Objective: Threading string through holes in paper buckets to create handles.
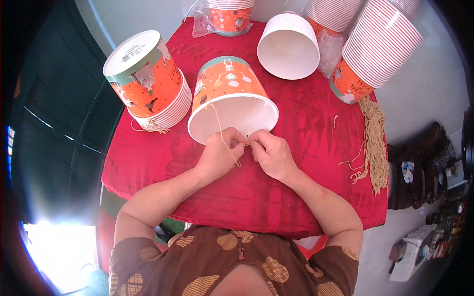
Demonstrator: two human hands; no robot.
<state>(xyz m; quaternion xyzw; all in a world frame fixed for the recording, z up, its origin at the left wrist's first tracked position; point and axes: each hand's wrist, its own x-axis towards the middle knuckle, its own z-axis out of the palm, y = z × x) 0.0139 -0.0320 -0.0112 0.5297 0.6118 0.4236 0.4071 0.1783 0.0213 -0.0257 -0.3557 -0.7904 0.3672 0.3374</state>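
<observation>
An orange paper bucket (229, 81) with a printed pattern lies on its side, its white open mouth toward me. At the near part of its rim, beside a small dark hole, my left hand (222, 152) pinches a thin tan string (220, 121). My right hand (272, 154) is closed in a pinch on the string as well, fingertips close to the left ones. From the far side of the rim the string runs down across the mouth and over my left hand. What lies exactly between the fingertips is mostly hidden.
The table has a red cloth (306, 187). Upside-down stacked buckets (148, 81) stand at left, a white-mouthed bucket (289, 52) lies at the back, and a tall bucket stack (380, 44) leans at right. A bundle of tan strings (374, 148) hangs over the right edge.
</observation>
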